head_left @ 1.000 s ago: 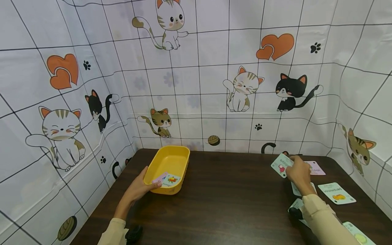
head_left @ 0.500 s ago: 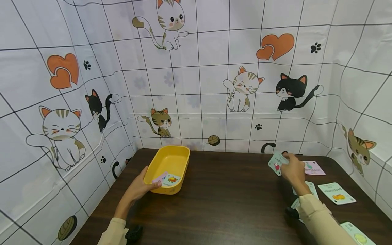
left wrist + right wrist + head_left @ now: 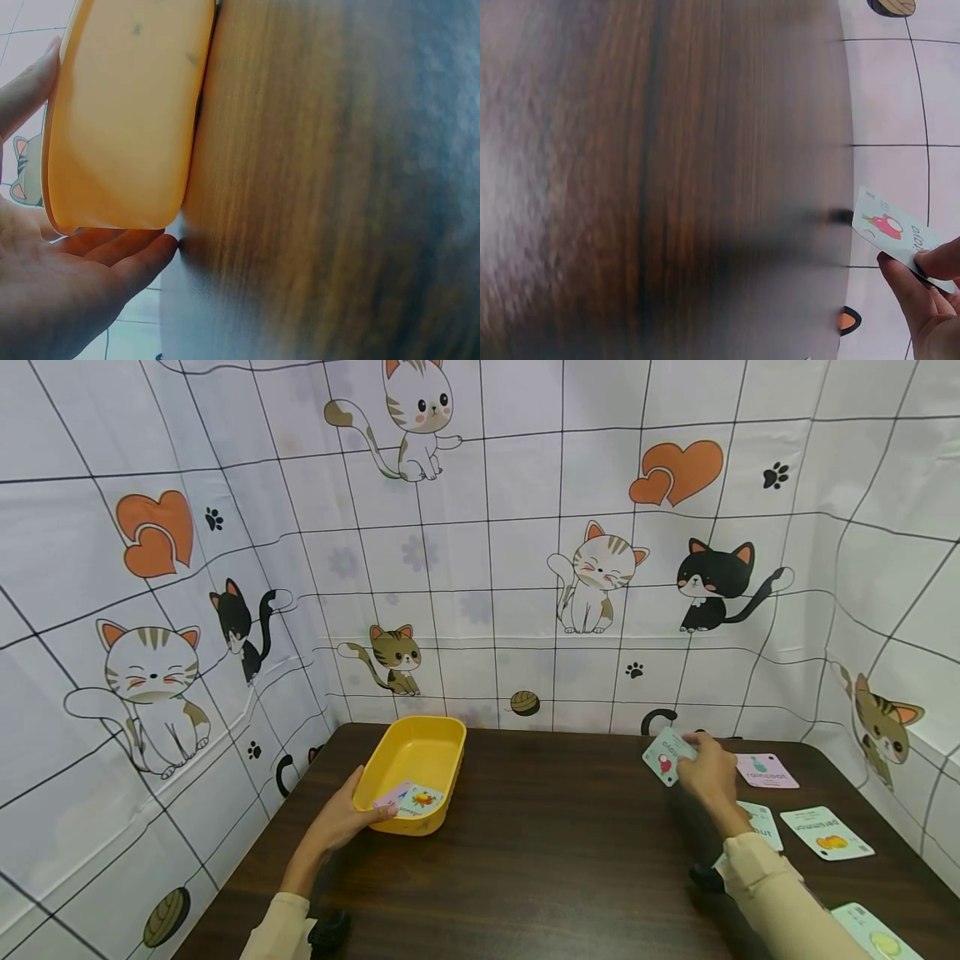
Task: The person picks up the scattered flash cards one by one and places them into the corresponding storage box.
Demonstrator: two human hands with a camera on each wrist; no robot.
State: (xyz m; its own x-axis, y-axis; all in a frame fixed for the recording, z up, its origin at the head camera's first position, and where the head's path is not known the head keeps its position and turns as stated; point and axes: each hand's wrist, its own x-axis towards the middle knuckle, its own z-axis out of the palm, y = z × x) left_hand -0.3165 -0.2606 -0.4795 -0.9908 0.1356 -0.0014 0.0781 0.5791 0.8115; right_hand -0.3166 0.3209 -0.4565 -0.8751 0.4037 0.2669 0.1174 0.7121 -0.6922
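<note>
My left hand holds a yellow plastic basket by its near left corner, the thumb lying along the near rim. Inside the basket are a mint picture card and a pink one. In the left wrist view, the thumb is at one side of the basket and the fingers stretch along its end. My right hand pinches a mint flashcard with a pink fruit on it, raised above the table. The right wrist view shows thumb and fingers on the edge of this card.
On the right of the dark wooden table lie a pink raincoat card, a persimmon card, a partly covered mint card and another with a green fruit. A cat-print sheet encloses the table's back and sides.
My right hand has carried the pink-fruit flashcard a little to the left, uncovering more of the cards beneath the arm. The left hand and the basket stay in place.
</note>
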